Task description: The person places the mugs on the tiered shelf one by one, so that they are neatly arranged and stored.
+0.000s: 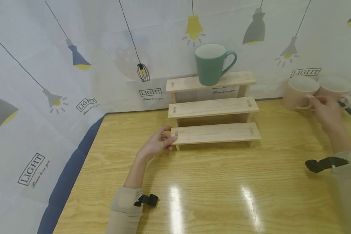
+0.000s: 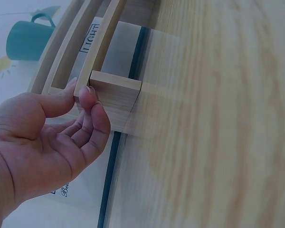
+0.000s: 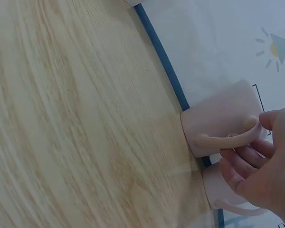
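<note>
A three-step wooden shelf (image 1: 213, 133) stands on the table near the back. On its top step sits a green mug (image 1: 210, 66), upright, its handle turned right. My left hand (image 1: 158, 141) pinches the left end of the lowest step between thumb and fingers; the left wrist view shows this grip on the board (image 2: 104, 47) up close. At the far right, two pale pink mugs stand side by side. My right hand (image 1: 329, 112) holds the handle (image 3: 232, 141) of the left pink mug (image 1: 299, 92). Behind that hand, the other pink mug (image 1: 336, 86) is partly hidden.
The wooden table (image 1: 210, 188) spreads in front of the shelf. A white cloth (image 1: 111, 58) printed with lamps hangs behind and to the left. Dark blue edging (image 1: 73, 169) runs along the table's left side. Each wrist carries a black camera mount (image 1: 147, 200).
</note>
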Demonstrator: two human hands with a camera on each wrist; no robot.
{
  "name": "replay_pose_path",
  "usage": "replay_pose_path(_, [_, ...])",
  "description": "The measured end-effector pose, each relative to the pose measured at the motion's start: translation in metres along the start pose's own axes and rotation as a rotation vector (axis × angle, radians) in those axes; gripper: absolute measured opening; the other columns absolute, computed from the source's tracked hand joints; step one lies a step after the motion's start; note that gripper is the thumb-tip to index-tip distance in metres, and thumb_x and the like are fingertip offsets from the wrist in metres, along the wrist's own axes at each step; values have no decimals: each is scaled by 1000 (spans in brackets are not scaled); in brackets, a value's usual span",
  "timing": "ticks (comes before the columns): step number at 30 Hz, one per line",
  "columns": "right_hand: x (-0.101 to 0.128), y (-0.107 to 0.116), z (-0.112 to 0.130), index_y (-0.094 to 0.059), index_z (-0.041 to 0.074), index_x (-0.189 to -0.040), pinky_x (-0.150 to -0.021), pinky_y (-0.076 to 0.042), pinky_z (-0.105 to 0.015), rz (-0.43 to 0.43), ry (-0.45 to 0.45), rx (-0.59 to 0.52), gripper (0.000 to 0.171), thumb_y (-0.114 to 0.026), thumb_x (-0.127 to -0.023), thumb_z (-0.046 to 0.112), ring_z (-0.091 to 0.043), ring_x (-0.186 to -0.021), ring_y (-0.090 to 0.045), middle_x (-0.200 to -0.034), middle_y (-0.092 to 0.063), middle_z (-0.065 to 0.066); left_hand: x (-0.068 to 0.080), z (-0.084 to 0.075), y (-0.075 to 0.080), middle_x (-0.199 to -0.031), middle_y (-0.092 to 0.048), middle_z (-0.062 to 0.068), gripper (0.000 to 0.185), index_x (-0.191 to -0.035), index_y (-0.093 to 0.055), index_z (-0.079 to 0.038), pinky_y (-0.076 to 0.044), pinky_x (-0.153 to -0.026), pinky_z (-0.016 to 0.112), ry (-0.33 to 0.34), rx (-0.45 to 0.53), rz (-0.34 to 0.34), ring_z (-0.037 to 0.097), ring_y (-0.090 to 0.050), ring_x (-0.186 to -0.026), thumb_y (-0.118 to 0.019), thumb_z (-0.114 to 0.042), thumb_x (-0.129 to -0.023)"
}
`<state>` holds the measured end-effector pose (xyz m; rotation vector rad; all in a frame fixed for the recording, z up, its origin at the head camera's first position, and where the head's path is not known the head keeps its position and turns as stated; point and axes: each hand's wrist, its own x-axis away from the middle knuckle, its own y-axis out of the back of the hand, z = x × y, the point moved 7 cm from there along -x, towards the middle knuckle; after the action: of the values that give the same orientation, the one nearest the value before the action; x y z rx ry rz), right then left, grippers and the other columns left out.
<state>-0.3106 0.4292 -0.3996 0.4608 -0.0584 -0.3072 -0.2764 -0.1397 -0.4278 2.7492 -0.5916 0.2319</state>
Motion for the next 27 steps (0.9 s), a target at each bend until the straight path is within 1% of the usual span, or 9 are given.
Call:
replay_pose_path(4, [2,-1,0,-56,24,-103,-64,-41,-11,-14,-5,24,25,-47,-105,47,5,-77,-48,-89,-48,23,0,0,0,-101,-62,12,68,-157,-25,-3,-52,-82,34,3,1,1,19,-61,-74,-62,-20,-103])
replay_pose_path(6, [3,-2,1,-60,29,-95,-64,-41,-10,-17,-1,-14,23,-46,-106,44,5,-77,-49,-84,-52,29,-1,0,0,-100,-62,11,68,-157,-25,-3,-52,-83,34,2,3,3,20,-61,-75,-62,-20,-103])
replay_pose_path(8, [3,-3,1,-64,34,-87,-64,-41,-8,-17,3,-63,27,-46,-106,41,4,-79,-49,-78,-56,32,-1,0,0,-99,-61,11,68,-157,-25,-2,-52,-83,34,-3,2,5,19,-61,-74,-62,-19,-103])
replay_pose_path(10, [2,-5,1,-65,40,-79,-64,-42,-7,-18,11,-116,32,-48,-106,39,3,-80,-49,-75,-59,33,0,0,0,-99,-61,11,67,-157,-25,-2,-51,-83,35,-8,3,6,19,-61,-74,-62,-19,-103])
replay_pose_path(12, [0,-6,-1,-67,41,-76,-65,-42,-7,-16,15,-163,34,-50,-105,38,1,-83,-49,-76,-60,31,1,-1,0,-99,-61,11,67,-156,-26,-2,-51,-83,35,-9,5,3,20,-61,-74,-62,-19,-103])
replay_pose_path(14, [-2,-8,-3,-70,39,-79,-67,-42,-9,-4,22,-185,33,-50,-106,39,2,-86,-49,-77,-62,30,1,-2,0,-98,-61,11,66,-156,-27,-3,-51,-83,35,-10,5,2,20,-61,-74,-62,-19,-103])
replay_pose_path(17, [-5,-12,-5,-73,31,-82,-70,-45,-10,25,41,-254,34,-51,-106,38,3,-88,-54,-79,-66,25,2,-2,-1,-99,-61,11,66,-156,-27,-3,-51,-84,36,-7,7,2,20,-61,-75,-63,-19,-102])
replay_pose_path(21, [-7,-15,-6,-75,23,-84,-68,-49,-10,48,53,-341,33,-53,-106,34,5,-83,-61,-79,-70,19,1,-1,-1,-99,-61,12,67,-157,-26,-3,-51,-85,37,-3,9,5,20,-61,-75,-63,-19,-102])
replay_pose_path(27, [-7,-18,-6,-74,16,-84,-68,-50,-11,46,40,-464,32,-56,-105,31,2,-80,-64,-80,-71,14,1,-1,-1,-99,-61,12,68,-157,-25,-2,-51,-84,38,-1,10,3,20,-61,-75,-63,-19,-103])
